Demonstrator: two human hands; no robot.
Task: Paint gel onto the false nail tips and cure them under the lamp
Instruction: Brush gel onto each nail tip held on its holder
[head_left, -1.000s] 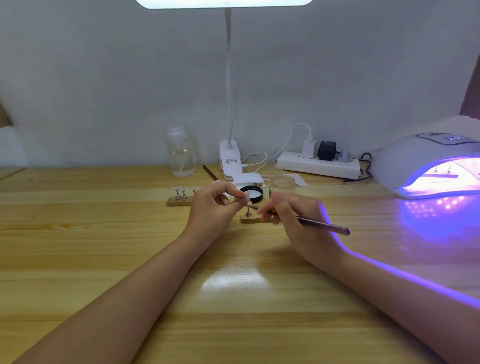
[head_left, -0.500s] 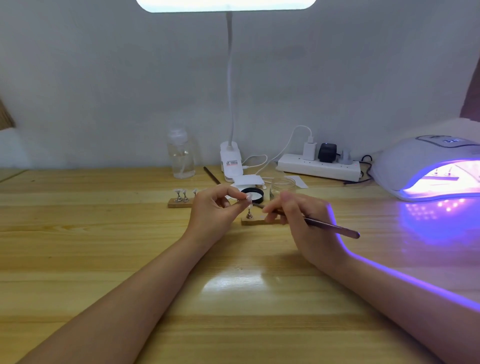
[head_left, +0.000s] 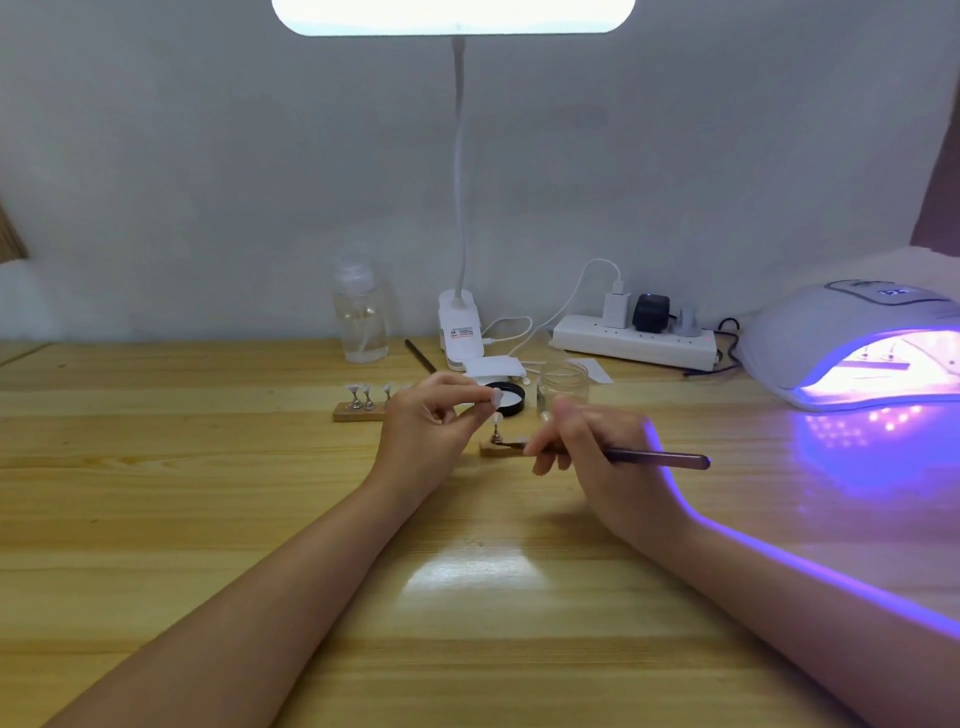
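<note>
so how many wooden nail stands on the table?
2. One wooden stand lies left of the left hand, carrying several tips, partly hidden behind it. The other stand lies between both hands. Inside the curing lamp, unclear.

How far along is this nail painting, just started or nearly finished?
Midway, it seems. Done: the curing lamp glows purple, with holders that look like an earlier batch inside. In hand: the left hand pinches a nail tip; the right hand holds the brush. Left: several tips wait on the wooden stand, not yet cured.
</note>
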